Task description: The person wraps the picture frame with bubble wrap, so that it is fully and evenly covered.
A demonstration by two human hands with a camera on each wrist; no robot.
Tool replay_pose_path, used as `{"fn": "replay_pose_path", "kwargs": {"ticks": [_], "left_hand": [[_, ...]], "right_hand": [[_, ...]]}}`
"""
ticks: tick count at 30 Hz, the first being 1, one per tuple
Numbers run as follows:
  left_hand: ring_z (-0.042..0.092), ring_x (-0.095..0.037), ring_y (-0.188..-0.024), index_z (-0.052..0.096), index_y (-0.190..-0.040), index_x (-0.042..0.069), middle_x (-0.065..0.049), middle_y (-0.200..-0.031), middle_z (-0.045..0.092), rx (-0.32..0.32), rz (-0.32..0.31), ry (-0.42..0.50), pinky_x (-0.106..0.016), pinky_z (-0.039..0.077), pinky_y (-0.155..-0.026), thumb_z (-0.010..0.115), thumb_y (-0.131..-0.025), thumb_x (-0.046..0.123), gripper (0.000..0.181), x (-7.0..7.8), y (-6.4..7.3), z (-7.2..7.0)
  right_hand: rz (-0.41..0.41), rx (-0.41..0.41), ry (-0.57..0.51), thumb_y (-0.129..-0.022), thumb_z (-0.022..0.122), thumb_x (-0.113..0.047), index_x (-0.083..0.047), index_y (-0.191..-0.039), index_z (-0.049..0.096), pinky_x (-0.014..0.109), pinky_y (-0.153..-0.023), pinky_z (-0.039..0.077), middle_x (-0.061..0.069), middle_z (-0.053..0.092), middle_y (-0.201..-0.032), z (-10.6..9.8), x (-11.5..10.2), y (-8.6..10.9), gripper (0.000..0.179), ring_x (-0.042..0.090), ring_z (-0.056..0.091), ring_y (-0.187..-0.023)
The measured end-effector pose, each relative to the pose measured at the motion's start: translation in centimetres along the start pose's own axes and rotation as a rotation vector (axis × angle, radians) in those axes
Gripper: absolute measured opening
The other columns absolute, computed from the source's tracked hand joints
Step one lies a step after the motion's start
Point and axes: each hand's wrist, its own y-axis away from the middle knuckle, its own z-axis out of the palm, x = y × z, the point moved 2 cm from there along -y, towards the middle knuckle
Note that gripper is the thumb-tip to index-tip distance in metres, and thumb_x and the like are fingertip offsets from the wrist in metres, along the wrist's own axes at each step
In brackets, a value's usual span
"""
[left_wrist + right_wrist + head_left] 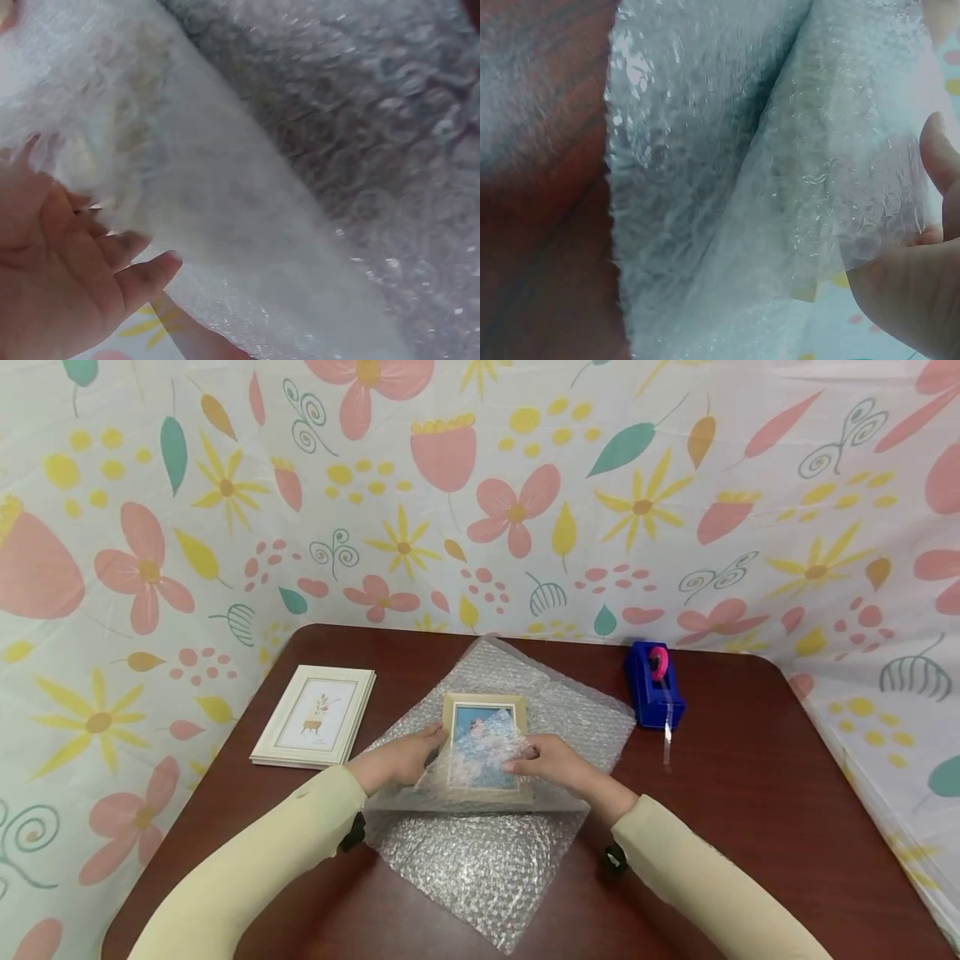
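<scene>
A sheet of bubble wrap (483, 864) lies under a picture frame (489, 699) with a light wooden border and a blue picture. One flap of the wrap is folded up over the lower part of the frame. My left hand (405, 756) touches the frame's left side, its fingertips right at the edge. In the left wrist view the fingers (139, 277) are loosely bent beside the wrapped edge. Over at the right edge, my right hand (558, 762) pinches the folded flap, its thumb (937, 146) showing on one side in the right wrist view.
Two or so stacked white frames (311, 714), the top one with a plant picture, lie at the left. A blue tape dispenser (652, 693) with a pink roll stands at the back right, a strip of tape hanging off it. Behind the dark red table (750, 793) hangs a floral cloth (517, 585).
</scene>
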Motion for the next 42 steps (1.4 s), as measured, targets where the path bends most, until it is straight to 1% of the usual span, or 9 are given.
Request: {"fn": "replay_pose_path", "kwargs": {"ticks": [5, 8, 11, 16, 19, 23, 31, 38, 42], "left_hand": [[0.027, -0.037, -0.157, 0.030, -0.159, -0.002, -0.020, -0.171, 0.020, -0.009, 0.009, -0.036, -0.044, 0.046, -0.113, 0.053, -0.088, -0.017, 0.076, -0.2, -0.5, 0.0], [0.036, -0.040, -0.151, 0.032, -0.159, 0.000, -0.019, -0.171, 0.021, -0.007, 0.027, -0.040, -0.037, 0.052, -0.087, 0.050, -0.088, -0.019, 0.075, -0.3, -0.6, 0.1], [0.063, -0.041, -0.118, 0.032, -0.159, 0.002, -0.017, -0.172, 0.019, -0.018, 0.032, -0.026, -0.030, 0.040, -0.061, 0.051, -0.087, -0.021, 0.078, -0.5, -0.7, 0.2], [0.057, -0.032, -0.075, 0.030, -0.161, 0.005, -0.015, -0.173, 0.016, -0.029, 0.021, -0.020, -0.024, 0.033, -0.053, 0.055, -0.087, -0.018, 0.081, -0.6, -0.7, 0.2], [0.064, -0.039, -0.107, 0.029, -0.160, 0.003, -0.017, -0.172, 0.016, -0.032, 0.027, -0.025, -0.030, 0.045, -0.062, 0.058, -0.088, -0.016, 0.080, -0.7, -0.8, 0.1], [0.042, -0.042, -0.148, 0.030, -0.159, 0.000, -0.021, -0.171, 0.018, -0.026, 0.049, -0.063, -0.041, 0.054, -0.087, 0.064, -0.091, -0.009, 0.077, -0.7, -0.8, 0.2], [0.064, -0.036, -0.087, 0.034, -0.159, 0.003, -0.019, -0.171, 0.021, -0.025, 0.037, -0.080, -0.033, 0.042, -0.063, 0.059, -0.091, -0.015, 0.074, -0.8, 0.0, 0.1], [0.046, -0.041, -0.144, 0.035, -0.159, 0.006, -0.018, -0.171, 0.022, -0.031, 0.035, -0.088, -0.037, 0.047, -0.074, 0.055, -0.092, -0.016, 0.074, -0.7, 0.1, -0.1], [0.046, -0.040, -0.144, 0.035, -0.159, 0.008, -0.016, -0.171, 0.021, -0.040, 0.031, -0.072, -0.039, 0.048, -0.078, 0.053, -0.096, -0.011, 0.069, -0.6, -0.1, -0.5]], "right_hand": [[-0.055, -0.001, 0.034, -0.097, 0.070, -0.022, 0.001, -0.093, 0.068, 0.030, -0.070, 0.053, 0.016, 0.071, -0.093, 0.0, -0.2, -0.7, 0.023, 0.014, 0.061, -0.079], [-0.064, 0.013, 0.043, -0.098, 0.070, -0.018, 0.002, -0.100, 0.070, 0.029, -0.074, 0.057, 0.019, 0.074, -0.105, -0.1, 0.0, -1.5, 0.020, 0.012, 0.065, -0.086], [-0.073, 0.016, 0.064, -0.096, 0.071, -0.016, 0.000, -0.092, 0.069, 0.025, -0.069, 0.052, 0.019, 0.075, -0.101, -0.1, 0.2, -2.3, 0.016, 0.009, 0.062, -0.080], [-0.095, 0.006, 0.142, -0.094, 0.074, -0.015, -0.010, -0.078, 0.062, 0.026, -0.064, 0.041, 0.008, 0.068, -0.079, -0.5, 0.3, -3.4, 0.020, 0.011, 0.051, -0.067], [-0.127, -0.012, 0.184, -0.093, 0.076, -0.014, -0.014, -0.070, 0.053, 0.026, -0.066, 0.043, 0.003, 0.067, -0.075, -0.8, 0.3, -4.0, 0.032, 0.009, 0.056, -0.067], [-0.178, -0.036, 0.245, -0.091, 0.077, -0.014, -0.011, -0.067, 0.057, 0.029, -0.076, 0.059, 0.012, 0.078, -0.088, -0.8, 0.4, -4.7, 0.032, 0.019, 0.073, -0.081], [-0.182, 0.006, 0.317, -0.091, 0.077, -0.015, -0.005, -0.087, 0.078, 0.025, -0.065, 0.053, 0.012, 0.080, -0.095, 0.1, 0.3, -4.8, 0.011, 0.016, 0.070, -0.074], [-0.158, 0.066, 0.350, -0.089, 0.080, -0.017, -0.006, -0.082, 0.074, 0.023, -0.060, 0.045, 0.002, 0.069, -0.073, 0.5, 0.5, -4.8, 0.014, 0.007, 0.053, -0.063], [-0.150, 0.108, 0.374, -0.088, 0.080, -0.017, -0.010, -0.074, 0.058, 0.025, -0.057, 0.032, -0.002, 0.044, -0.063, 0.4, 0.4, -4.9, 0.028, 0.012, 0.034, -0.059]]}}
